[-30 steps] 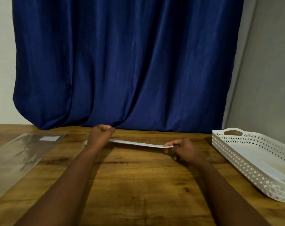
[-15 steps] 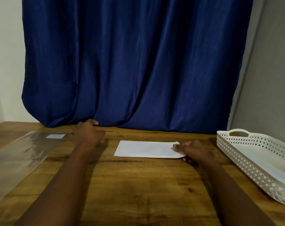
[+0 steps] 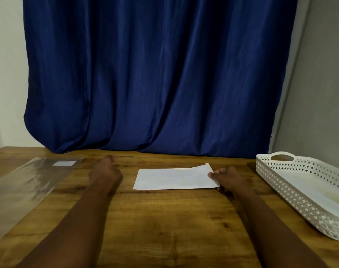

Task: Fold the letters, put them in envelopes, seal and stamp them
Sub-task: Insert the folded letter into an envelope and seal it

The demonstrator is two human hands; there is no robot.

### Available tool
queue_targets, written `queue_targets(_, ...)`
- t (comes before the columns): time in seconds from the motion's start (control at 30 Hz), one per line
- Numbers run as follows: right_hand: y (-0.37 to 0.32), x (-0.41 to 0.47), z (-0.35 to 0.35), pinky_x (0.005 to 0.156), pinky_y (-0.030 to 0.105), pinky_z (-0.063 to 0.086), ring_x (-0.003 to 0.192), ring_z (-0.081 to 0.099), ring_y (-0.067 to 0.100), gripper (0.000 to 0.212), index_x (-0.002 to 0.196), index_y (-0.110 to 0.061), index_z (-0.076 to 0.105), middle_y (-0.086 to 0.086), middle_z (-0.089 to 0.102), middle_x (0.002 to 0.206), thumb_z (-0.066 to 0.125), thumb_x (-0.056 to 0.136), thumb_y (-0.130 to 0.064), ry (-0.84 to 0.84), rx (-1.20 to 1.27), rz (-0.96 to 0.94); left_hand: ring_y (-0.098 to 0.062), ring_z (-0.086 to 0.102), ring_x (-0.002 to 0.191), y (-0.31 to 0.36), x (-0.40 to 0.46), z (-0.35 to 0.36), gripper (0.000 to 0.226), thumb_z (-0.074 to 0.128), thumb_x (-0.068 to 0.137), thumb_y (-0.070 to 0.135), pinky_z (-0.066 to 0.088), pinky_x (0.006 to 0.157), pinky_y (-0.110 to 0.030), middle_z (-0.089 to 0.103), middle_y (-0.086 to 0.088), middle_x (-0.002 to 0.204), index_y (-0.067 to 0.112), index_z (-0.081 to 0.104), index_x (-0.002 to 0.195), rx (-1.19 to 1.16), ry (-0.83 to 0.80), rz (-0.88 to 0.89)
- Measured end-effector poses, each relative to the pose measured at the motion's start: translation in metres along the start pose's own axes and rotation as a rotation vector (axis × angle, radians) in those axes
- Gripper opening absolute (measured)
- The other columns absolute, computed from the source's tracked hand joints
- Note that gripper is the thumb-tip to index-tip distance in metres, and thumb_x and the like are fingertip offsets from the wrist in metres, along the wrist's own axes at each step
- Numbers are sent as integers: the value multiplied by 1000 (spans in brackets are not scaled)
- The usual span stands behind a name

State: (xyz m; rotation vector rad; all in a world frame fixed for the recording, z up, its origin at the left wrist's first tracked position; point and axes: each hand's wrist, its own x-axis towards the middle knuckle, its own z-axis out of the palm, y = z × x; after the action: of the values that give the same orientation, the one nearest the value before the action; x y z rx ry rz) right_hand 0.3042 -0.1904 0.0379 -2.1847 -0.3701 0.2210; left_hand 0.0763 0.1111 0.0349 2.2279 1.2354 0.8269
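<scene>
Head view. Since the earlier frames the envelope [image 3: 174, 178] has come down from mid-air to the table [image 3: 164, 219], and the left hand [image 3: 104, 172] has let go of it and drawn off to the left. The envelope is now lying flat at table centre, its far right corner lifting slightly. The right hand [image 3: 225, 178] is pinching the envelope's right edge between thumb and fingers. The left hand is resting on the wood, clear of the envelope, loosely curled and grasping nothing. A clear plastic sleeve [image 3: 27, 182] is lying at left; a white perforated basket [image 3: 292, 182] is sitting at right. A blue curtain [image 3: 155, 74] is hanging behind.
</scene>
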Motion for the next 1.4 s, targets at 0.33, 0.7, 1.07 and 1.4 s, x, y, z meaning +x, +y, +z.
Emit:
queue_targets(0.33, 1, 1, 9, 53, 27, 45, 67, 59, 16, 6, 88, -15, 74, 6, 68, 79, 78, 88, -19, -8, -55, -44, -14, 68, 103, 57, -23, 18, 35, 76, 90, 6, 56, 78, -21, 69, 1, 112, 24, 66, 118, -875, -106, 187)
queue_targets(0.7, -18, -20, 43, 61, 21, 54, 74, 74, 8, 16, 85, -26, 80, -11, 78, 77, 91, 76, -34, -292, -138, -302, -16, 69, 103, 84, -60, 42, 50, 85, 85, 13, 60, 91, -32, 65, 6, 123, 27, 63, 128, -785, -355, 393)
queue_targets(1.07, -27, -34, 43, 62, 28, 54, 71, 67, 14, 7, 92, -28, 78, -1, 78, 80, 79, 89, -33, -173, 173, -347, -15, 65, 114, 86, -65, 42, 67, 86, 82, 4, 60, 94, -30, 61, 11, 129, 35, 58, 133, -783, -456, 526)
queue_targets(1.4, -36, -47, 43, 51, 25, 50, 61, 65, 18, 14, 109, -11, 75, 8, 80, 89, 69, 98, -18, -362, 453, -414, -3, 53, 127, 84, -75, 49, 86, 80, 85, 5, 49, 99, -15, 47, 11, 143, 43, 39, 151, -530, -419, 791)
